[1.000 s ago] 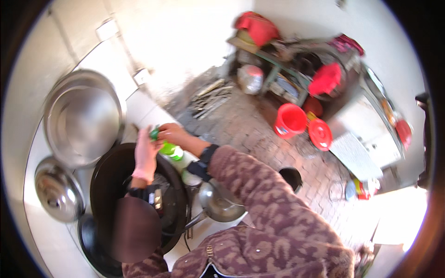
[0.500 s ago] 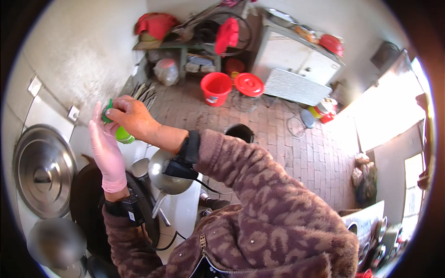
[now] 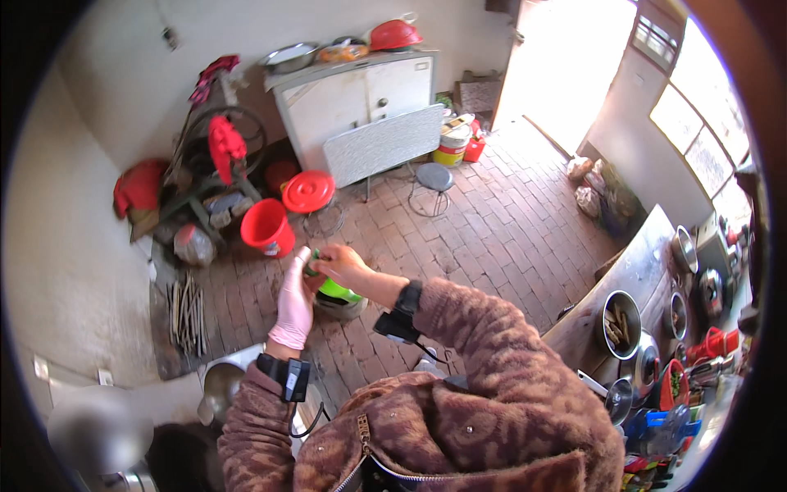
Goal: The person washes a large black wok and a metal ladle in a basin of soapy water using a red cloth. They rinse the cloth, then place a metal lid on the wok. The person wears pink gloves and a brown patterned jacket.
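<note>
My right hand (image 3: 343, 264) is bare and grips the top of a bright green bottle (image 3: 338, 289) held out in front of my chest. My left hand (image 3: 294, 302) wears a pink glove and lies flat against the bottle's left side, fingers pointing up. Both forearms are in a brown patterned fleece sleeve, each with a black band at the wrist. The lower part of the bottle is hidden behind my right hand and wrist.
A red bucket (image 3: 268, 227) and a red lid (image 3: 308, 191) sit on the brick floor beyond my hands. A white cabinet (image 3: 352, 98) stands at the back wall. A counter with metal pots (image 3: 620, 320) runs along the right. A metal bowl (image 3: 216, 389) lies at lower left.
My view has swung from the black wok and steel lids on the counter to the brick floor and back of the room. Both hands stayed on the green bottle throughout.
</note>
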The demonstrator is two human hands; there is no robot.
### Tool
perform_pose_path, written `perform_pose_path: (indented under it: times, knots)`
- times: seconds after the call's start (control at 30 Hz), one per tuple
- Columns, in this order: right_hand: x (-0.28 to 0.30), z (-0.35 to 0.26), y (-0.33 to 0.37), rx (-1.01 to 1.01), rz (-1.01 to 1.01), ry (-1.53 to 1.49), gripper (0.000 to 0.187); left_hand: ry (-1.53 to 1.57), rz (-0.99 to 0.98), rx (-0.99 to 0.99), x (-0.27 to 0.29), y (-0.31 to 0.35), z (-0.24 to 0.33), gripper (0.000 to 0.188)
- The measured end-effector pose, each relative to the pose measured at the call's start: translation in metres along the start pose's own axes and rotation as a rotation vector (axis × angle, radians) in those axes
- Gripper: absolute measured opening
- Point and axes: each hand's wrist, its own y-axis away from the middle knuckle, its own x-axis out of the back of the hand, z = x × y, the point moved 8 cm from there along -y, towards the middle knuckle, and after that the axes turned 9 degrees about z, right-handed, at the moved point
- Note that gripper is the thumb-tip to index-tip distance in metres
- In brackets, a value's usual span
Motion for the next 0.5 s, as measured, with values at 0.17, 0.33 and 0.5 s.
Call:
perform_pose_path:
  times: [0.17,0.33,0.5]
  knots:
    - [0.147,0.112,-0.007,-0.266,0.086,-0.177,0.028,-0.058,-0.223,0.239,-0.138,-0.053,-0.115,0.038]
    - [0.276,0.168,0.008,-0.333,0.185,-0.045,0.030,-0.272,-0.285,0.367,-0.238,-0.074,-0.193,0.038]
    - [0.363,0.220,0.039,-0.510,0.402,-0.194,0.033,-0.376,-0.460,0.511,-0.322,-0.091,-0.263,0.044]
